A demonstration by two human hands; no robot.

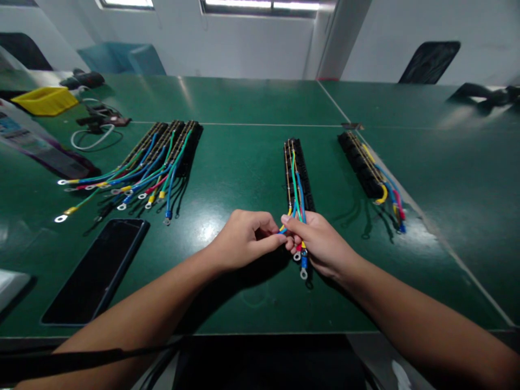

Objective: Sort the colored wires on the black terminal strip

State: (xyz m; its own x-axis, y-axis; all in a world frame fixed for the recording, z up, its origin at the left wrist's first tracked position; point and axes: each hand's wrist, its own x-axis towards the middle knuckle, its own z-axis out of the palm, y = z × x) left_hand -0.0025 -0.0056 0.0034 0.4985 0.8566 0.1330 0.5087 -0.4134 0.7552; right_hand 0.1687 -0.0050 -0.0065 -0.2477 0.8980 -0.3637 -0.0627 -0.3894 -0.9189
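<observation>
A black terminal strip (304, 179) with brass-coloured bars lies in front of me, its coloured wires running toward my body. My right hand (320, 238) is closed around the bundle of wires (298, 192); red, yellow and blue sleeved ring terminals (304, 265) stick out below its fingers. My left hand (252, 238) pinches a yellow and blue wire end (281, 231) just left of the bundle, its fingertips meeting those of the right hand. The very tip of that wire is hidden by the fingers.
Several similar wired strips (179, 141) lie side by side at left, and another strip (361, 162) at right. A phone (95, 271) rests near the front left edge. Farther back are a yellow bin (46, 101), a plastic packet (40, 141) and a white cable (93, 142) on the green table (244, 162).
</observation>
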